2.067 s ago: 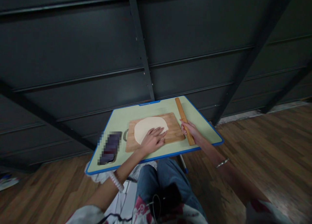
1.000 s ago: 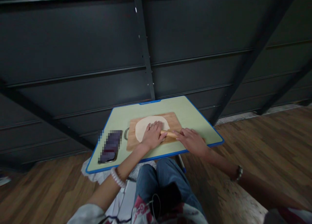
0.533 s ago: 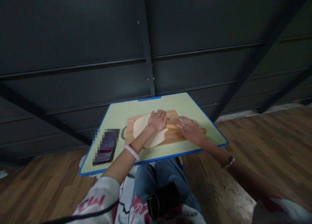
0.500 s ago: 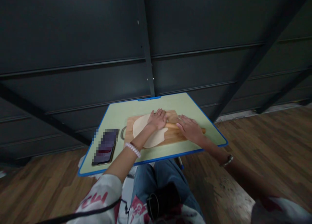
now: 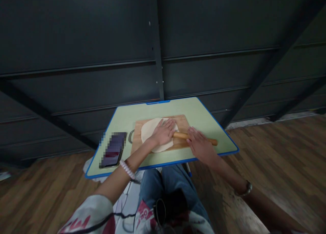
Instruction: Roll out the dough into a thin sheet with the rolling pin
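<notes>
A thin, pale sheet of rolled dough [image 5: 149,132] lies on a wooden cutting board [image 5: 182,121]. Across the board's right part runs a wooden rolling pin [image 5: 181,135], its right end sticking out past the board. My left hand [image 5: 163,133] rests flat with its fingers stretched forward, over the dough and the pin's left end, which it hides. Palm down on the right part of the pin is my right hand [image 5: 200,144], fingers extended over it rather than wrapped round.
The board lies on a small light-green table [image 5: 134,112] with a blue rim. A phone [image 5: 113,150], partly pixelated, lies on the table's left side. A metal handle [image 5: 130,136] shows at the board's left edge. Dark wall panels [image 5: 114,84] stand behind.
Both hands and the rolling pin have come toward me over the board. More of the dough's far right edge shows now. The view has shifted slightly.
</notes>
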### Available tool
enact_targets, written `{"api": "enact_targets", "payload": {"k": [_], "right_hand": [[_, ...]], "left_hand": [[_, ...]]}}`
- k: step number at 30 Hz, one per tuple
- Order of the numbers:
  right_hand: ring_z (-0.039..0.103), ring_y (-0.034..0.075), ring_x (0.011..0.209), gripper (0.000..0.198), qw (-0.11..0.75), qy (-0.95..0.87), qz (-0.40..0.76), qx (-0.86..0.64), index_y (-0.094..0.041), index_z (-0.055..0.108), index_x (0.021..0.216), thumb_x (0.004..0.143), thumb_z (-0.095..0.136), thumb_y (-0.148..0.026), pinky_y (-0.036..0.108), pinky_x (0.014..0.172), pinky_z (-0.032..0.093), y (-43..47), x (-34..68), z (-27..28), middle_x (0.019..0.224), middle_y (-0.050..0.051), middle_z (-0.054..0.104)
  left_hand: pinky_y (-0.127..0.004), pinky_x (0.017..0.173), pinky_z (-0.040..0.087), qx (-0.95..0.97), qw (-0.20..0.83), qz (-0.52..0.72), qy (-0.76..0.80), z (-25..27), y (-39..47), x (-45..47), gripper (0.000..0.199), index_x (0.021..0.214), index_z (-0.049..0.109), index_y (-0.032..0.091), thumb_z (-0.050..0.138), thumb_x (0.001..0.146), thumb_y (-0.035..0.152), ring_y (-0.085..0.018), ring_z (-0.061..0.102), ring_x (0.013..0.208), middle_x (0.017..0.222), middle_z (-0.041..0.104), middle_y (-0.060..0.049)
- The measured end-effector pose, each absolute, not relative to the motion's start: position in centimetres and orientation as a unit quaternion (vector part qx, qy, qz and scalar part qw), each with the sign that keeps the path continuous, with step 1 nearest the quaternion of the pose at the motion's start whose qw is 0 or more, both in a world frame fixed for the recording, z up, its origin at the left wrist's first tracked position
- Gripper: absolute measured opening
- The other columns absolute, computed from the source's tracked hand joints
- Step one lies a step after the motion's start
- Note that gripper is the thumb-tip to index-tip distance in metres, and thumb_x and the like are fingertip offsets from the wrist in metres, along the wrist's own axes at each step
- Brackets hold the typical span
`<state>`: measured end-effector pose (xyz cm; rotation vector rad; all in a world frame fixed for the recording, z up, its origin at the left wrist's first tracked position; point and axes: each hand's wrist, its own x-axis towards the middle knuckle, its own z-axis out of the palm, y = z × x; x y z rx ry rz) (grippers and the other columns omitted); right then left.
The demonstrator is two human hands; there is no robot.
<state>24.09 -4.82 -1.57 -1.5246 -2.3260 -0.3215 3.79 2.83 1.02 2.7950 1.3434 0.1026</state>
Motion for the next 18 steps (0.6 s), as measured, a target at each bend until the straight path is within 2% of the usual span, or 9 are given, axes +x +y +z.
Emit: {"api": "enact_targets", "payload": {"k": [8,11,18], "right_hand": [[0.038,0.024,0.129,0.045,0.155,-0.827,-0.131,-0.524,-0.003,0.042,0.134,0.091,0.033,-0.013,0.039,0.106,0.035,-10.3,22.8,-1.9,0.138,0.018,0.044],[0.039,0.025,0.129,0.045,0.151,-0.833,-0.139,-0.513,-0.002,0.043,0.132,0.09,0.034,-0.013,0.039,0.105,0.035,-11.2,22.6,-2.0,0.138,0.019,0.044],[0.045,0.028,0.124,0.043,0.143,-0.823,-0.157,-0.526,0.002,0.046,0.128,0.091,0.034,-0.013,0.041,0.104,0.037,-7.6,23.2,-2.0,0.132,0.022,0.049]], "left_hand": [[-0.038,0.112,0.018,0.912,0.049,0.09,0.397,0.3,-2.8,0.9,0.052,0.144,0.023,0.021,0.017,0.096,0.042,-0.016,0.023,0.137,0.148,0.031,-0.004],[-0.038,0.112,0.016,0.914,0.067,0.094,0.389,0.4,-3.8,0.4,0.053,0.145,0.019,0.024,0.015,0.096,0.043,-0.015,0.022,0.137,0.149,0.03,-0.002],[-0.042,0.113,0.008,0.913,0.062,0.051,0.401,0.7,-0.1,1.8,0.057,0.145,0.02,0.02,0.015,0.095,0.047,-0.017,0.013,0.14,0.151,0.023,-0.004]]}}
